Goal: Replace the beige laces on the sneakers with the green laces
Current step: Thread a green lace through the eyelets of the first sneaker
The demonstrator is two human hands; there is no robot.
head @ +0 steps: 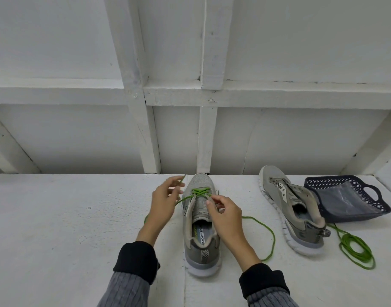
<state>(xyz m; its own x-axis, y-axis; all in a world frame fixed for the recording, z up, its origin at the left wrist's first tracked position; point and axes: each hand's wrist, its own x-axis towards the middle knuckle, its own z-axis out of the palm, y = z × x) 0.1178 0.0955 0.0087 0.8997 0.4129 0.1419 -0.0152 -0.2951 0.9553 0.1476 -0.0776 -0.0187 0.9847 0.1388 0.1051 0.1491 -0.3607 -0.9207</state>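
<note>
Sneakers sit on the white tabletop [57,218], and the near sneaker [201,222] is the landmark: it stands upright with its heel toward the person and its toe pointing away, so its long axis runs straight out from the body. A green lace [200,192] already crosses the lowest eyelets near its toe; no beige lace shows on it. One free end runs out to the left of the sneaker, past the left hand [165,201]; the other trails off to the right and loops back on the tabletop toward the heel.

The right hand [223,209] rests on the right edge of the sneaker's tongue and pinches the green lace just behind the crossed rows. The left hand hovers just left of the toe with fingers spread and relaxed; the lace end passes close by it, but I cannot tell whether it is touched.

Well to the right of the sneaker lies the second sneaker [292,209], tipped on its side and unlaced, leaning against a dark basket [376,191]. A coiled second green lace [356,251] lies beside its heel.

Judging from this, the next open eyelets lie directly behind the crossings, nearer the right hand, and threading should proceed toward the heel.
</note>
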